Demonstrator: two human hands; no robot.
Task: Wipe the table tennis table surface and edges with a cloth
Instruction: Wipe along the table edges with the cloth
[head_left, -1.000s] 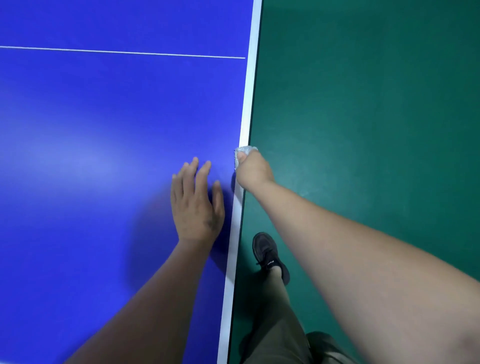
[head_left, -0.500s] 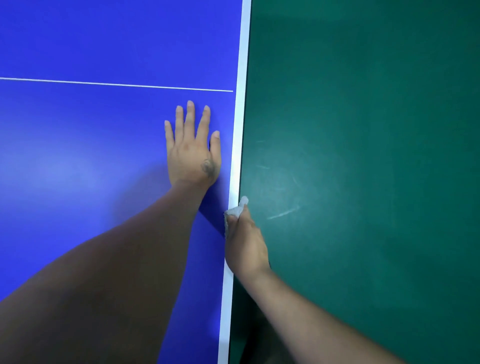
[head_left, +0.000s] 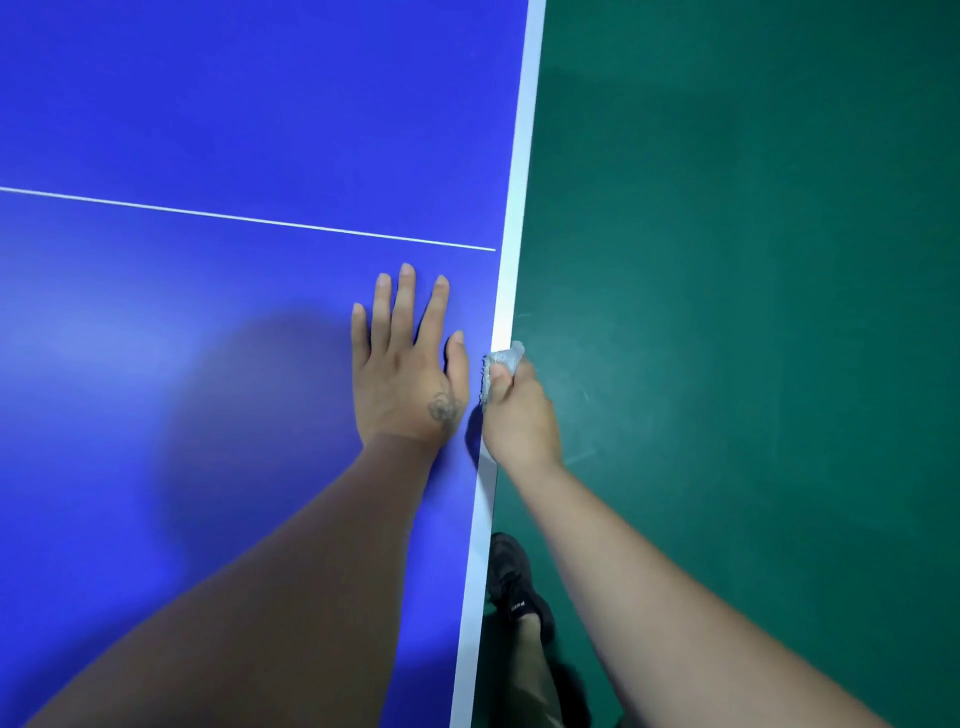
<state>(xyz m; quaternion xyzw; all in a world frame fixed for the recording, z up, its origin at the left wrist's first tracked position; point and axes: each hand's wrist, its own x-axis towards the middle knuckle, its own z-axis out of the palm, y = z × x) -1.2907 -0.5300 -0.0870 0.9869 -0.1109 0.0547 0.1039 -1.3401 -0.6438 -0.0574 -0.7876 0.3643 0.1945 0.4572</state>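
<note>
The right hand (head_left: 519, 410) clutches the cloth (head_left: 501, 364) against the table (head_left: 260, 104) edge; the left hand (head_left: 405, 369), just inboard, lies flat and unclenched; the small wad may slip off the edge.

Blue table tennis surface (head_left: 234, 114), smooth and faintly glossy, filling the left of the view. Thin white centre line (head_left: 249, 220) running across it from the far left to just short of the right border. Broad white edge band (head_left: 514, 208) along the right side, slanting from top right down to the bottom. Small pale grey-white cloth (head_left: 503, 359), bunched into a wad, pressed against that white edge band, partly over the rim. Most of the cloth hidden within the grip, only its crumpled top and a fringe on its left side showing.
</note>
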